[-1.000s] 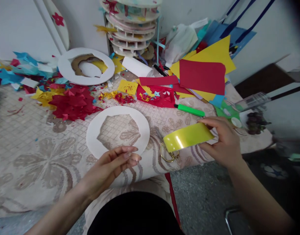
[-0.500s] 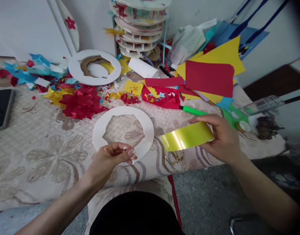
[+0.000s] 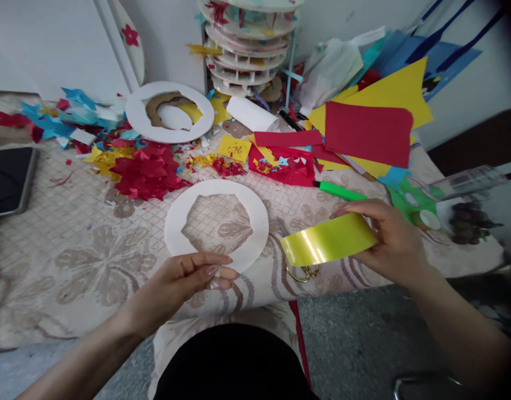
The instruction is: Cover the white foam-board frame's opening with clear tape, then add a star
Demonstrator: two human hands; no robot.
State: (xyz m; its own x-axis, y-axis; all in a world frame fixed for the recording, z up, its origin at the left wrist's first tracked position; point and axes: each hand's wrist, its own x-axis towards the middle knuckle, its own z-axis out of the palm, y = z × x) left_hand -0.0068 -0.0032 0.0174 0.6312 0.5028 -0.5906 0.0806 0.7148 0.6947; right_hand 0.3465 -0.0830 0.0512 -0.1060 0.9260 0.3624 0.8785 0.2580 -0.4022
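My right hand [image 3: 392, 239] grips a roll of wide, shiny yellow tape [image 3: 326, 240] by its right end, side-on to me. Fingers and thumb of my left hand [image 3: 192, 278] are pinched together on a small clear piece of tape [image 3: 214, 282], mostly hidden by the fingers. Just beyond that hand lies a white ring [image 3: 257, 222] with a jagged inner edge, flat on the patterned cloth; the hand overlaps its near rim in view. Below the tape roll, gold-handled scissors [image 3: 301, 276] lie partly covered from sight.
Red paper stars [image 3: 147, 169] are heaped behind the ring, near another white ring [image 3: 134, 119]. Red card [image 3: 367, 133] lies over yellow sheets at back right. A green pen [image 3: 341, 190] lies behind my right hand. A tiered stand [image 3: 247, 61] rises at the back; a phone [image 3: 9, 180] sits left.
My left fingers have straightened, and the clear piece between them shows less. The whole scene has shifted slightly rightward in view. My right hand still holds the tape roll.
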